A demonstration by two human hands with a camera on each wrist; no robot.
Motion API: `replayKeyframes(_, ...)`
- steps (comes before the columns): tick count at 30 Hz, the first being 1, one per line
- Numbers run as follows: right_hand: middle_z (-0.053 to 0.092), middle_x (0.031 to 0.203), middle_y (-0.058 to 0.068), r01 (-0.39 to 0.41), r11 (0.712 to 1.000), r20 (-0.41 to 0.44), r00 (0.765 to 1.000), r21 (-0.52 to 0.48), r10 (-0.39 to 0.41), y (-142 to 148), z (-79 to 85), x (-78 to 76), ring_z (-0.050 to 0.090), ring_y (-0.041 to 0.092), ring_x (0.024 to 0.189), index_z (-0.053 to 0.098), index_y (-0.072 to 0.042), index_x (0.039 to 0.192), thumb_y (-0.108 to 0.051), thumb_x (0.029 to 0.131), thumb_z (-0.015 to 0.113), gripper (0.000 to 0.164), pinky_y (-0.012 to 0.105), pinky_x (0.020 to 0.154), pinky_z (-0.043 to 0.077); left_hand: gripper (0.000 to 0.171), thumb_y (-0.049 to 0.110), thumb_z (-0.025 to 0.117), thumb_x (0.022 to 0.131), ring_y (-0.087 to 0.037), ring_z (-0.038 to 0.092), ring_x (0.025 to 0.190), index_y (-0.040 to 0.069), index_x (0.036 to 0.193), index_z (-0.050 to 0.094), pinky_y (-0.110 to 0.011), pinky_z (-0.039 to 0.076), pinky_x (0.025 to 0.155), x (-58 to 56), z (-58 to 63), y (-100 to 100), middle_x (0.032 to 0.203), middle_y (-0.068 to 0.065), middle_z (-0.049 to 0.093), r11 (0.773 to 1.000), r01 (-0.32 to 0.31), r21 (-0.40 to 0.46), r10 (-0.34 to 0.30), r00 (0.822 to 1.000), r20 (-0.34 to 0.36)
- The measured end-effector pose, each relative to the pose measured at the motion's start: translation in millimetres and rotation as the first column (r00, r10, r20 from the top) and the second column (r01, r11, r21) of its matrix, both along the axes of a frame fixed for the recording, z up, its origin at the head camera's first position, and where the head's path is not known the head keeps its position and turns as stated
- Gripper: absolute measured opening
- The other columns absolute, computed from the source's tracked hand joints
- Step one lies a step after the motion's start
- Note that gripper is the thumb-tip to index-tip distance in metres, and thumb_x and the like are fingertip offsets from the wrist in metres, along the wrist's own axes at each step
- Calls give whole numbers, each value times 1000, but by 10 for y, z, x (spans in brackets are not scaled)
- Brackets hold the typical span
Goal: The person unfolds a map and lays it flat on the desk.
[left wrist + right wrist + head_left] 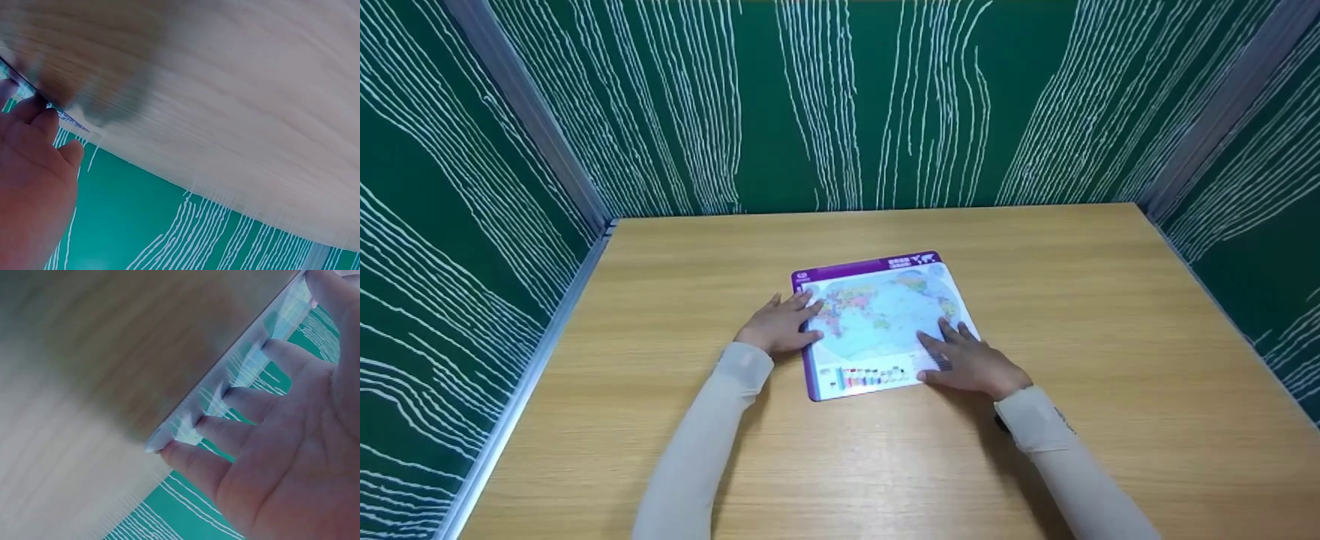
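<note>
I see the world map board (877,319) lying on the wooden table (847,465) between the two hands, its purple top band beyond both sets of fingertips and a row of small coloured pictures just left of the right thumb. The left hand (780,324) rests with fingers spread over the board's left edge, the right hand (973,364) likewise over its lower right corner; with the wrist views blurred, I can't tell how firmly either presses.
</note>
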State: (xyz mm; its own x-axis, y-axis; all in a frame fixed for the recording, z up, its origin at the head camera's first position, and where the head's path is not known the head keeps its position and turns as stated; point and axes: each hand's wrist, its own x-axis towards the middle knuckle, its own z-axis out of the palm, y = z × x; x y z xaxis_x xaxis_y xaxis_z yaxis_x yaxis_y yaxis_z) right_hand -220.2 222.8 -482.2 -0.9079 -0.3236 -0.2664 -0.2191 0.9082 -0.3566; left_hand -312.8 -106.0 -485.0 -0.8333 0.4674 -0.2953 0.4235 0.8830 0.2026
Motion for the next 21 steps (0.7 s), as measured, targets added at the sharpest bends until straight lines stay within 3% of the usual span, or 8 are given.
replayKeyframes(6, 9, 162, 14, 13, 1000, 55, 998, -20, -12, 47, 22, -74, 2, 45, 146, 28, -30, 152, -56, 89, 58, 75, 73, 109, 15, 69, 60, 40, 94, -17, 6, 151, 30, 153, 19, -44, 1, 123, 31, 13, -12, 163, 3, 9, 1000, 14, 12, -14, 1000, -2)
replayKeyframes(21, 7, 163, 5, 11, 995, 97, 995, -96, -1, 178, 28, -269, -3, 39, 149, 32, -36, 149, -51, 85, 65, 73, 72, 110, 10, 71, 55, 44, 95, -23, 10, 150, 20, 153, 22, -43, 5, 123, 138, 49, -40, 162, -8, 12, 998, 46, 42, -46, 999, -3)
